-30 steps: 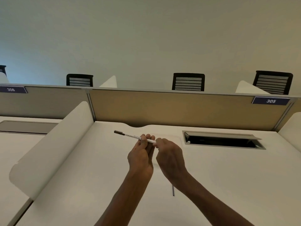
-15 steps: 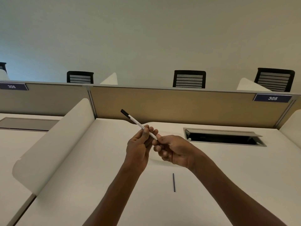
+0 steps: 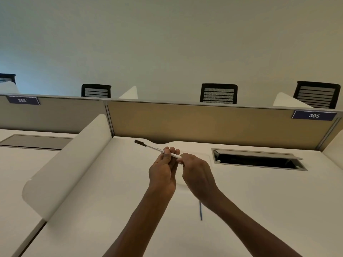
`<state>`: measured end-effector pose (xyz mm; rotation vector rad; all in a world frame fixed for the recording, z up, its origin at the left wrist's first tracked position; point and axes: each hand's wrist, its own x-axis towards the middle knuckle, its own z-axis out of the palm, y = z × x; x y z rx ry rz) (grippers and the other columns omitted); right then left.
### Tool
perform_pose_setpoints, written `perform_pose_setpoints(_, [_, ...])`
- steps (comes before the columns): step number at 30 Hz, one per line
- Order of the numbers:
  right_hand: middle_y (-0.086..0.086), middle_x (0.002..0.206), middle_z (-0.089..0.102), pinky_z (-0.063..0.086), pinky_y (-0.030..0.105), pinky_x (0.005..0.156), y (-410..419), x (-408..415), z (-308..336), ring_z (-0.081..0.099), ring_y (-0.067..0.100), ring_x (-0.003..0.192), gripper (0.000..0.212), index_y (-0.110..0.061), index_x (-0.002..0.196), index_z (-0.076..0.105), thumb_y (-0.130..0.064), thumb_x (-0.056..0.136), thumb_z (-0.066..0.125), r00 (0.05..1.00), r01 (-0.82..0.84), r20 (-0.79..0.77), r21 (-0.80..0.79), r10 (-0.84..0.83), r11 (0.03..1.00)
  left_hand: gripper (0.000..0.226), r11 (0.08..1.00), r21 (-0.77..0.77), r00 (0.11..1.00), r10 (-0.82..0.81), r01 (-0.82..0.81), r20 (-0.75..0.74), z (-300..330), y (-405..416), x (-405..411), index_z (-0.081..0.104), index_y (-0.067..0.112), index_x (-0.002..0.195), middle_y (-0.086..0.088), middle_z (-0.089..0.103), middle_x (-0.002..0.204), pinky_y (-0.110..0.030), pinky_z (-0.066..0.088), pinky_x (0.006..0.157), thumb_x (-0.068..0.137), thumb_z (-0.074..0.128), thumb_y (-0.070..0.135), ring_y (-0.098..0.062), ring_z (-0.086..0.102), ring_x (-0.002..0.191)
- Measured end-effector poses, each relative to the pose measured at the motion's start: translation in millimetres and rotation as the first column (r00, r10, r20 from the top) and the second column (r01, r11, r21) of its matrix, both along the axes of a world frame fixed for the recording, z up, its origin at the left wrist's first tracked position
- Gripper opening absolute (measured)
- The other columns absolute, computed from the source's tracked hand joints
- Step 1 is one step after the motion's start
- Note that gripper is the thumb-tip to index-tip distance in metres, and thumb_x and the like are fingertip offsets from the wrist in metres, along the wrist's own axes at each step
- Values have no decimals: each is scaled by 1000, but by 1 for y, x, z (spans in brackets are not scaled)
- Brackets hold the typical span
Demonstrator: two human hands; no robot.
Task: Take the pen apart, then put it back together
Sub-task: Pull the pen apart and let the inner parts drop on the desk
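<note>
Above a white tabletop, the left hand grips a white pen while the right hand pinches its near end, a thin refill lying nearby.

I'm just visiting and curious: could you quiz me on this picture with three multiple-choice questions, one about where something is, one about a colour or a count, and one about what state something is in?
1. Where does the thin dark rod lie?
A. On the desk, near the right forearm
B. Inside the open hatch
C. On a chair

2. What colour is the pen's cap?
A. Red
B. Dark
C. Yellow

3. How is the pen held?
A. Lying loose on the desk
B. By the left hand only
C. By both hands above the desk

Answers: 1 A, it rests on the white desktop. 2 B, the far end is dark. 3 C, the left hand grips the barrel, and the right hand pinches its near end.
</note>
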<state>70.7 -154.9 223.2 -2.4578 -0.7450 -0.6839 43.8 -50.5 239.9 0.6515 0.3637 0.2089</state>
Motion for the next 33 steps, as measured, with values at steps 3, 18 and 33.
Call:
perform_pose_setpoints(3, [2, 57, 61, 39, 25, 44, -4, 3, 19, 49, 12, 43, 32, -8, 81, 65, -21, 101, 44, 702, 41, -619, 530, 354, 847, 23, 998, 33, 996, -54, 52, 71, 1, 6, 1, 63, -1, 113, -8, 70, 95, -28, 60, 73, 99, 51, 13, -17, 72, 85])
perform_pose_setpoints(18, [2, 65, 66, 44, 29, 56, -1, 1, 20, 58, 20, 58, 23, -16, 75, 66, -5, 89, 51, 955, 141, -284, 171, -88, 975, 18, 993, 114, 998, 35, -41, 50, 9, -12, 4, 68, 2, 105, -7, 76, 88, -34, 59, 84, 96, 56, 12, -21, 74, 90])
perform_pose_setpoints(33, [9, 75, 68, 36, 18, 43, -33, 15, 55, 51, 12, 52, 39, -2, 96, 70, -23, 104, 38, 170, 160, -729, 685, 663, 711, 20, 965, 180, 963, -218, 189, 159, 15, 6, 5, 71, 6, 92, -14, 66, 91, -28, 53, 56, 93, 56, 20, -20, 58, 70])
